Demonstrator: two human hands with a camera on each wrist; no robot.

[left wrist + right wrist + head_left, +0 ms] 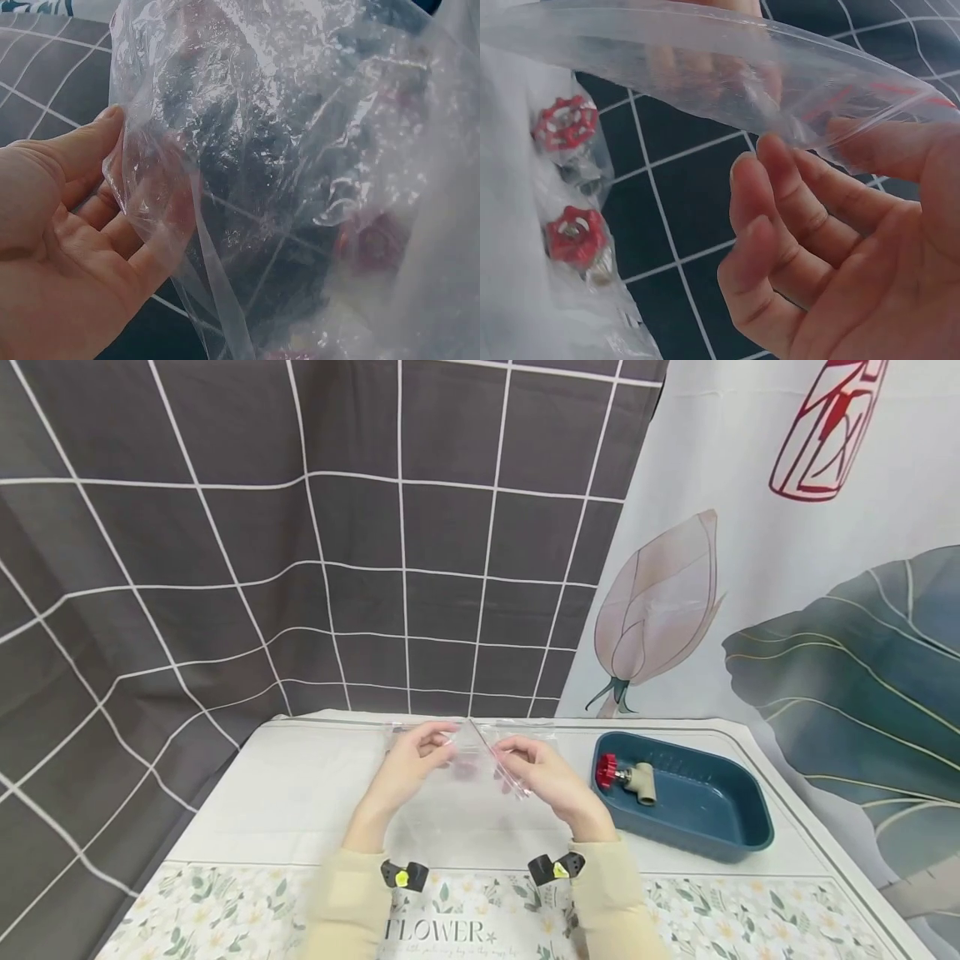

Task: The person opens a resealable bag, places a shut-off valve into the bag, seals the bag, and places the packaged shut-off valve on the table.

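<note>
A clear plastic zip bag (pixel 262 127) is stretched between both hands above the white table. My left hand (pixel 405 768) pinches one edge between thumb and fingers, which show through the film in the left wrist view. On the other side, my right hand (pixel 551 781) pinches the edge near a red zip line (pixel 911 90), its other fingers curled below. Two red handwheels, an upper handwheel (pixel 566 124) and a lower handwheel (pixel 576 236), sit on fittings behind or within clear plastic; their bodies are partly hidden.
To the right, a blue tray (pixel 731 839) holds a beige valve (pixel 641 783) with a red handwheel. A floral cloth strip (pixel 225 910) covers the table's near side. Dark grid fabric (pixel 442 535) hangs behind.
</note>
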